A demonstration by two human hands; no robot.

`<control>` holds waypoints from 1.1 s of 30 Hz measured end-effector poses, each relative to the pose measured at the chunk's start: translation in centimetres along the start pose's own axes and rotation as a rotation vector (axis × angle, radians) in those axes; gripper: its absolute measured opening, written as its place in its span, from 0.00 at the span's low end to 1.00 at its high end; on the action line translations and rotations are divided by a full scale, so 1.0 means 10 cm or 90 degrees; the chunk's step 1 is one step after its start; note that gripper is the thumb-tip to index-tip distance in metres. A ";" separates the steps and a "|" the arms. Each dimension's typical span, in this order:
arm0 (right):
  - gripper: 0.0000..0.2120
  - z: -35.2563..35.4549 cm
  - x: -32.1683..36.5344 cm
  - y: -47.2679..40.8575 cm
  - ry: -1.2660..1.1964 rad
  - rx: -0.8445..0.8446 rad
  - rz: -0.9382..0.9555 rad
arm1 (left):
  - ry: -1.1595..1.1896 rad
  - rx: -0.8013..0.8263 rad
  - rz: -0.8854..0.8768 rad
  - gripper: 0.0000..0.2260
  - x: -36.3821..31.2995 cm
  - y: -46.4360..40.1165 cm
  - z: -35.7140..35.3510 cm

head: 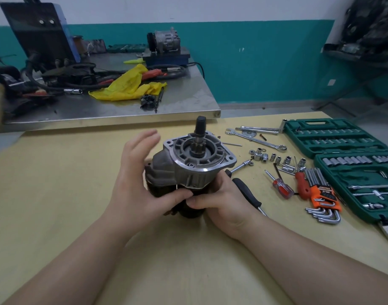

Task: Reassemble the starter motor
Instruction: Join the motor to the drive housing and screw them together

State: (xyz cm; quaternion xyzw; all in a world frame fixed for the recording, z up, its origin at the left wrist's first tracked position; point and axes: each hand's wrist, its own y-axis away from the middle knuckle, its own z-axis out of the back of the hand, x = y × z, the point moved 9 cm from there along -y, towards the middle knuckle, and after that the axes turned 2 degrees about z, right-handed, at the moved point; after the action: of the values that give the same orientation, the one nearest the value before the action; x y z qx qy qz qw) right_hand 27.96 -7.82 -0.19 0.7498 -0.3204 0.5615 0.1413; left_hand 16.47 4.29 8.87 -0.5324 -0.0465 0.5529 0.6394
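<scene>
Worktop: a pale yellow-tan table [56,194] runs under my forearms from the near edge; nothing lies on its near part but my arms.
Starter motor: the starter motor [188,170] stands upright near the middle of the table, grey flange and splined shaft [200,128] pointing up, dark body below.
My left hand: my left hand [136,186] cups the motor's left side — thumb curled across the dark body, fingers raised and loosely spread by the housing.
My right hand: my right hand [219,199] grips the lower right of the body, fingers wrapped behind it, thumb meeting my left thumb at the front.
Right side of table: a black-handled screwdriver [248,194] lies just beside my right wrist; further right are two red-handled screwdrivers [282,189], a set of hex keys in an orange holder [322,199], loose sockets [276,160] and a combination wrench [256,140].
Far right edge: an open green socket case [333,137] with rows of sockets.
Writing: the print on the orange holder is too small to read.
Beyond: a steel bench [188,100] butts against the table's far edge, carrying a yellow cloth [127,84], cables and another motor unit [166,41] — behind it, a wall [254,62] painted teal below and white above.
</scene>
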 end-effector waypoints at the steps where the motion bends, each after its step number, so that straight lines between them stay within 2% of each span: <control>1: 0.33 -0.01 0.00 0.00 0.001 0.008 0.001 | 0.050 -0.010 0.068 0.44 0.08 0.03 -0.01; 3: 0.35 0.01 0.00 0.01 0.026 0.008 -0.015 | 0.130 -0.015 0.161 0.40 0.19 0.07 -0.07; 6: 0.36 0.07 0.04 0.05 0.139 -0.006 -0.047 | 0.139 -0.046 0.231 0.39 0.28 0.13 -0.07; 10: 0.34 0.13 0.17 0.12 0.348 0.025 -0.094 | 0.144 -0.053 0.269 0.40 0.32 0.18 -0.09; 13: 0.27 0.30 0.50 0.12 0.461 0.045 -0.089 | 0.155 -0.052 0.282 0.40 0.32 0.18 -0.11; 16: 0.18 0.71 0.90 0.08 0.672 -0.132 -0.083 | 0.156 -0.040 0.280 0.41 0.32 0.17 -0.11; 18: 0.17 0.85 0.92 0.08 0.879 -0.173 -0.152 | 0.172 -0.033 0.278 0.42 0.32 0.17 -0.13; 20: 0.19 0.86 0.74 0.08 1.030 -0.115 -0.245 | 0.201 -0.041 0.286 0.42 0.33 0.19 -0.14; 22: 0.17 0.83 0.56 0.07 1.094 -0.052 -0.288 | 0.227 -0.049 0.297 0.41 0.34 0.20 -0.16; 25: 0.15 0.87 0.51 0.04 1.086 -0.033 -0.295 | 0.270 -0.046 0.322 0.42 0.38 0.24 -0.21; 27: 0.13 0.91 0.65 0.01 0.955 -0.085 -0.259 | 0.285 -0.043 0.331 0.43 0.39 0.25 -0.23; 30: 0.16 0.88 1.20 -0.05 0.609 -0.183 -0.054 | 0.279 -0.037 0.329 0.41 0.38 0.24 -0.25; 33: 0.18 0.74 1.87 -0.07 0.362 -0.222 0.182 | 0.272 -0.030 0.329 0.40 0.38 0.25 -0.26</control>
State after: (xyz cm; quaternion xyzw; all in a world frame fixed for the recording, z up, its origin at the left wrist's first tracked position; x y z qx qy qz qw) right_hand 37.01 -17.56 14.89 0.4756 -0.4611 0.6985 0.2706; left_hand 17.98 5.11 3.96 -0.6448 0.2127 0.5716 0.4608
